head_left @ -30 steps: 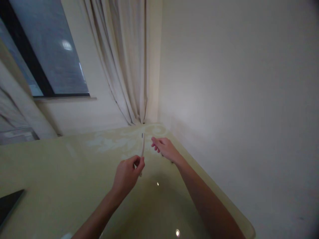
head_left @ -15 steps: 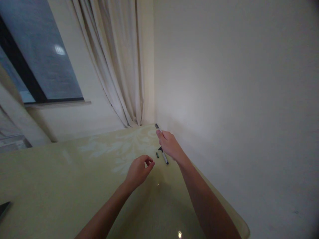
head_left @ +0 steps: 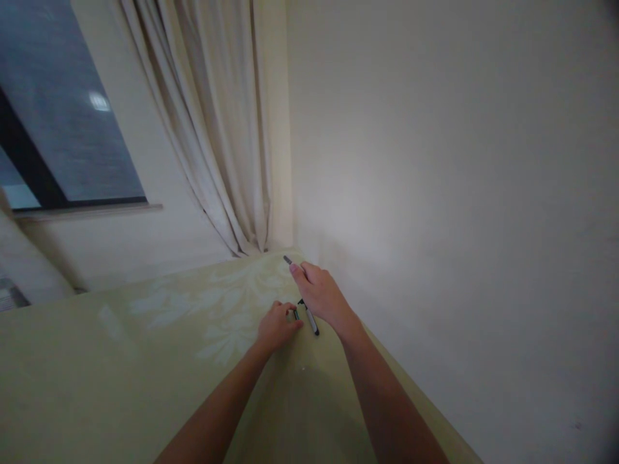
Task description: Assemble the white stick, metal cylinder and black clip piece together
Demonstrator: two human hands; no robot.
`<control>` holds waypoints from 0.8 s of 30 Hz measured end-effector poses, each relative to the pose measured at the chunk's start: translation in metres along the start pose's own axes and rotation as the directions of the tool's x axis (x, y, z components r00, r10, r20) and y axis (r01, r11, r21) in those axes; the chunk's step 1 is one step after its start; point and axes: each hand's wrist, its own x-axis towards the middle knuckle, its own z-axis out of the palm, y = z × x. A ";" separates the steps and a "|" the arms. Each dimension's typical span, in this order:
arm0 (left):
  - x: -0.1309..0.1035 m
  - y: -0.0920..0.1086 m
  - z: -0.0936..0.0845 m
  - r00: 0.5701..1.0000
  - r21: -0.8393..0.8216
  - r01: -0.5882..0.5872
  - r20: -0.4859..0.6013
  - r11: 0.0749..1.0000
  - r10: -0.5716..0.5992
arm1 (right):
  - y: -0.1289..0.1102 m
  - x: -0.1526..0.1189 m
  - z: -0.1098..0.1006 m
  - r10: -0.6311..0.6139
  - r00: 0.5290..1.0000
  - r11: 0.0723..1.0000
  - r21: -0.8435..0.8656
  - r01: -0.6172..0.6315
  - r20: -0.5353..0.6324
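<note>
My left hand (head_left: 279, 327) is low at the tabletop, with thumb and fingertips closed about a small dark green bar-shaped piece (head_left: 296, 314). My right hand (head_left: 319, 293) grips a slim stick-like object (head_left: 287, 260); its dark, striped tip sticks out past the thumb, and the palm hides the rest. Below that hand lies a grey-and-black handle (head_left: 312, 320) with a black crosspiece at its far end, resembling a razor handle. It lies just right of the small piece, partly covered by my right hand.
The glossy pale green table (head_left: 159, 361) has a white leaf pattern and ends against a plain wall (head_left: 435, 193) on the right. Beyond it hang a cream curtain (head_left: 222, 129) and a window (head_left: 101, 129).
My left hand has moved forward to the small green piece and closed its fingertips around it. In my right hand, the stick-like object now tilts more to the left. The view has shifted slightly.
</note>
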 end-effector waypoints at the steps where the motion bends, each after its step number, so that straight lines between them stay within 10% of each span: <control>1: 0.000 0.000 0.000 1.000 -0.004 -0.008 -0.004 1.000 0.008 | 0.000 0.000 0.000 0.002 1.000 1.000 0.001 -0.002 -0.002; 10: -0.043 -0.015 -0.044 0.978 -0.120 -0.127 -0.182 0.985 0.104 | -0.005 -0.002 0.003 -0.040 0.998 0.997 0.059 0.042 -0.040; 16: -0.108 -0.020 -0.119 0.781 -0.202 -0.377 -0.594 0.904 0.193 | -0.027 -0.012 0.017 -0.168 0.980 0.930 0.347 0.121 0.107; 24: -0.137 -0.004 -0.155 0.651 -0.027 -0.470 -0.686 0.882 0.325 | -0.054 -0.039 0.029 -0.244 0.947 0.816 0.572 0.086 0.207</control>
